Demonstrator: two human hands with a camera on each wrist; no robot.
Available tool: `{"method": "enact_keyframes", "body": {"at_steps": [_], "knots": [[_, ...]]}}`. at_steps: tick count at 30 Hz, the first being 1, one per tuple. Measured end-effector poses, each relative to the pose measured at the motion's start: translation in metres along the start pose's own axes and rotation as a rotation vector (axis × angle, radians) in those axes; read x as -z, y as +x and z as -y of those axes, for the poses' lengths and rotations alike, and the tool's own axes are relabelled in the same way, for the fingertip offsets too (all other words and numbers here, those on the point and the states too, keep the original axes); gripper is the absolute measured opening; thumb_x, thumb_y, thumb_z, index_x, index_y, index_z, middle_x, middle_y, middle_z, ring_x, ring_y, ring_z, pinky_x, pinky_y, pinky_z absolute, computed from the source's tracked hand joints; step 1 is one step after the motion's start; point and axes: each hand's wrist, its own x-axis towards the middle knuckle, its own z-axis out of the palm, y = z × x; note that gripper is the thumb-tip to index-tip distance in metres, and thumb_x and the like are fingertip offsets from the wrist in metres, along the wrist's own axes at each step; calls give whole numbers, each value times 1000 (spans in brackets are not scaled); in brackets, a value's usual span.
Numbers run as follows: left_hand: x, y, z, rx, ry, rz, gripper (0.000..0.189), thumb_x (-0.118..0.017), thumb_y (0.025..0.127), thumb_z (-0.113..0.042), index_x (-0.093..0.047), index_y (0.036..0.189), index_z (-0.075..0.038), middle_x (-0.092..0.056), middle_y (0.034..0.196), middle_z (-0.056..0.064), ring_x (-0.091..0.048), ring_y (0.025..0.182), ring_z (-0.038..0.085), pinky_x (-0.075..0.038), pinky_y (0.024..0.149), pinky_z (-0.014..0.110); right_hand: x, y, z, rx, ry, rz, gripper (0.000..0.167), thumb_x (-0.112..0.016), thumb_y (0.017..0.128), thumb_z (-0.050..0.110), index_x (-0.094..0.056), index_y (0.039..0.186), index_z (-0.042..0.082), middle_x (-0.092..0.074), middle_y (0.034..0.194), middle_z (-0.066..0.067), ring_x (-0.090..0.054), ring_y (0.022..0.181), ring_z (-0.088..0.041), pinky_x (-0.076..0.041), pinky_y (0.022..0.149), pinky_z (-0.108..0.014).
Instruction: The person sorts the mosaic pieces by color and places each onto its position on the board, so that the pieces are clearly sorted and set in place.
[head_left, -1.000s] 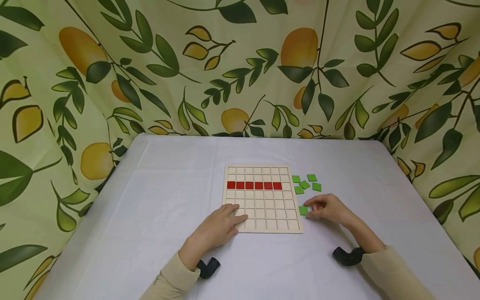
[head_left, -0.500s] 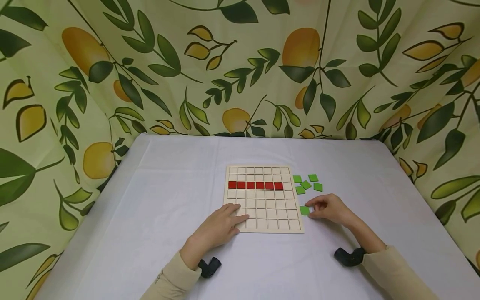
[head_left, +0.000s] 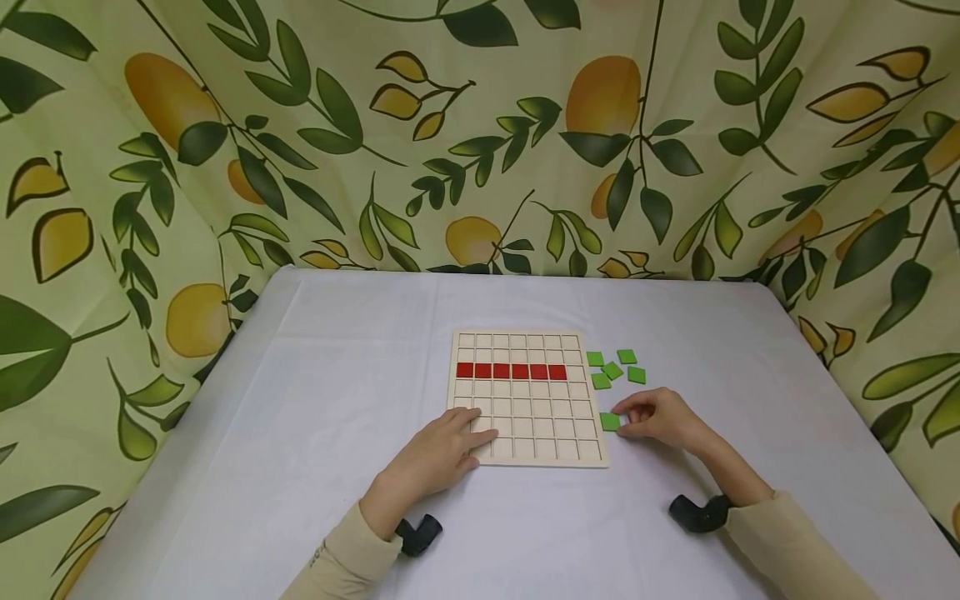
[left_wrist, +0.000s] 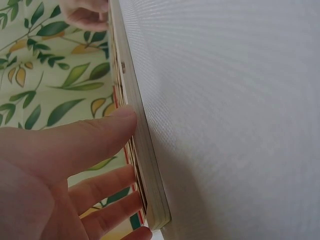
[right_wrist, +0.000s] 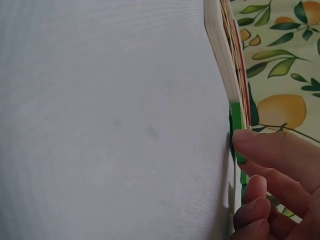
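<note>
A pale wooden grid board (head_left: 540,429) lies on the table, one row filled from the left with several red square tiles (head_left: 502,371); the rightmost cell of that row is bare. My left hand (head_left: 431,450) rests on the board's near left corner, fingers spread and fairly straight; the left wrist view has the thumb (left_wrist: 107,127) at the board's edge. At the board's right edge, my right hand (head_left: 660,417) pinches a green square tile (head_left: 610,422) between thumb and fingers. In the right wrist view the thumb presses this green tile (right_wrist: 237,120) from the near side.
Several loose green tiles (head_left: 612,370) lie beside the board's upper right side. A white cloth (head_left: 337,367) covers the table. Behind and around it hangs a curtain (head_left: 480,150) printed with fruit and leaves. Black bands (head_left: 699,513) sit at both wrists.
</note>
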Motion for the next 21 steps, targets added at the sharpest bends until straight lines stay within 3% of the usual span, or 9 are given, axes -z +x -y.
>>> {"method": "enact_keyframes", "body": {"at_steps": [21], "knots": [[1, 0, 0, 9, 6, 14, 40, -64, 92, -20, -61, 132, -19, -52, 141, 14, -49, 132, 30, -46, 110, 42, 9, 6, 11, 38, 8, -6, 24, -79, 74, 4, -71, 94, -4, -50, 68, 1, -40, 60, -1, -33, 51, -16]]}}
